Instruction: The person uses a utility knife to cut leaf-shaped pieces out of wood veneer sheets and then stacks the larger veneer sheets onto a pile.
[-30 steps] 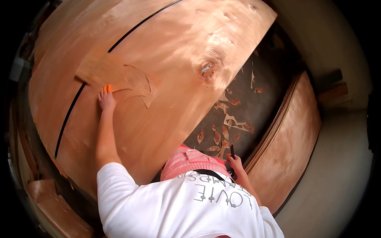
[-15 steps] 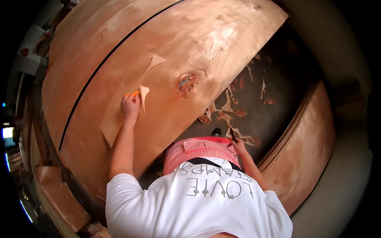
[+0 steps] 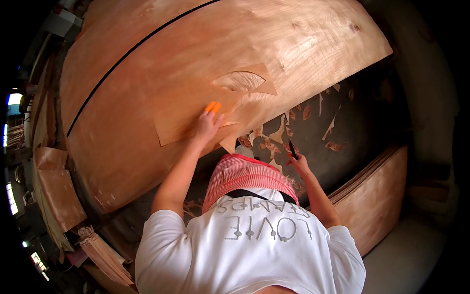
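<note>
My left hand (image 3: 209, 125), with orange covers on its fingertips, rests on a loose piece of thin wood veneer (image 3: 183, 115). Its fingers are stretched out and the thumb stands apart. This piece lies on a large veneer sheet (image 3: 132, 93), and its far right end has an eye-shaped opening, through which pale wavy grain shows. Beside the sheet's near edge hangs a pointed veneer scrap (image 3: 228, 145). My right hand (image 3: 299, 165) is closed round a slim black tool (image 3: 293, 149), knife-like in shape, held out over the floor to the right of the red-striped apron (image 3: 242, 174).
Veneer offcuts and brown knotty pieces (image 3: 271, 144) litter the dark floor (image 3: 313, 132). A curved stack of veneer sheets (image 3: 374, 206) stands at the right. A black line (image 3: 127, 63) crosses the large sheet. Bundled wood strips (image 3: 105, 257) lie at the lower left.
My left hand has moved right and nearer to me, and no longer grips the small scrap. The loose veneer piece has shifted right over the knot hole. My right hand has risen slightly, tool still held.
</note>
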### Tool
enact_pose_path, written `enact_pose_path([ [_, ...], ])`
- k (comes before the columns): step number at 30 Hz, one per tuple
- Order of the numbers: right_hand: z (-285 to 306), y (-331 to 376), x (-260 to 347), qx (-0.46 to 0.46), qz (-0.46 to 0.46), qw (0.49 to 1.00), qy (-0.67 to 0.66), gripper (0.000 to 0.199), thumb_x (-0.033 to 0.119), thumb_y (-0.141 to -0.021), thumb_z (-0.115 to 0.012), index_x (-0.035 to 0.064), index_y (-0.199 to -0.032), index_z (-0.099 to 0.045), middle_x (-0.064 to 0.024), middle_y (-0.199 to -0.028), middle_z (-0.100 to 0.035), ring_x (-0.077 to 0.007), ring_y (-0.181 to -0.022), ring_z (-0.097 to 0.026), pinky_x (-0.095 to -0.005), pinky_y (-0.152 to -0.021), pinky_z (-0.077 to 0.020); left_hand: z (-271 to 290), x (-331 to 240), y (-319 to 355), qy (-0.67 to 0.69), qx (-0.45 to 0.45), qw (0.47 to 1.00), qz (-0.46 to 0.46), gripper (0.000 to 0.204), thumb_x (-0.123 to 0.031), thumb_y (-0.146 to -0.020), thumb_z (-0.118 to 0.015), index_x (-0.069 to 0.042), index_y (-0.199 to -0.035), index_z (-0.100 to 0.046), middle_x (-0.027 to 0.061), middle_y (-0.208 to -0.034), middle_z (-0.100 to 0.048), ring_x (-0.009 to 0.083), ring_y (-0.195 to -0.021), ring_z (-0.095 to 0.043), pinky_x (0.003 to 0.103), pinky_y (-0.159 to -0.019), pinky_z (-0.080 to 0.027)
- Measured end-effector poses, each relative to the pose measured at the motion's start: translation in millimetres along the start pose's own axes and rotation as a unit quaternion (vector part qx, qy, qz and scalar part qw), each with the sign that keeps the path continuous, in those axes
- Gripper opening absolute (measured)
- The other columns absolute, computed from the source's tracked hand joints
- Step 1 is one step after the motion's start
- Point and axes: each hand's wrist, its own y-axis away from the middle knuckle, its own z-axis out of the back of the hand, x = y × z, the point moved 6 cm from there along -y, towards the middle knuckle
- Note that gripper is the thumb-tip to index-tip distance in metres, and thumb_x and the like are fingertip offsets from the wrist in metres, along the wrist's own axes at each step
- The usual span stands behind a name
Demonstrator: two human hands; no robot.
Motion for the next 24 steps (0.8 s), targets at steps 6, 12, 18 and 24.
enact_pose_path([
  [6, -19, -23, 51, 0.037, 0.089, 0.995, 0.021, 0.02, 0.013, -0.088, -0.051, -0.0007, -0.101, -0.059, -0.0046, -0.066, -0.064, -0.0098, -0.06, -0.057, -0.0234, -0.061, -0.0428, -7, 39, 22, -0.235, 0.051, 0.971, -0.005, 0.067, -0.037, -0.08, -0.058, -0.005, -0.134, -0.033, 0.0161, -0.14, -0.029, 0.0309, -0.13, -0.026, 0.047, -0.106, -0.019],
  [12, -33, -62, 138, 0.038, 0.173, 0.982, 0.072, 0.02, 0.012, -0.091, -0.05, -0.0014, -0.103, -0.058, -0.0019, -0.067, -0.06, -0.0074, -0.061, -0.056, -0.0216, -0.059, -0.0414, -32, 6, 5, -0.193, -0.014, 0.98, 0.054, 0.075, -0.04, -0.078, -0.059, 0.0, -0.134, -0.03, 0.0175, -0.142, -0.025, 0.0307, -0.132, -0.022, 0.051, -0.106, -0.015],
  [18, -78, -106, 238, 0.082, 0.232, 0.961, 0.129, 0.025, 0.021, -0.09, -0.05, 0.0028, -0.106, -0.058, -0.0041, -0.063, -0.062, -0.0111, -0.06, -0.056, -0.0268, -0.058, -0.0437, -29, 0, -2, -0.154, -0.049, 0.984, 0.071, 0.072, -0.037, -0.081, -0.058, 0.002, -0.134, -0.028, 0.0198, -0.141, -0.025, 0.0339, -0.131, -0.022, 0.049, -0.106, -0.017],
  [24, -112, -162, 253, 0.146, 0.275, 0.939, 0.148, 0.029, 0.02, -0.091, -0.049, 0.0019, -0.113, -0.052, -0.0044, -0.071, -0.059, -0.0098, -0.067, -0.055, -0.0252, -0.061, -0.0434, -8, 41, 0, -0.096, -0.183, 0.971, 0.12, 0.059, -0.023, -0.084, -0.053, -0.002, -0.135, -0.032, 0.0204, -0.14, -0.027, 0.0365, -0.128, -0.028, 0.044, -0.106, -0.022],
])
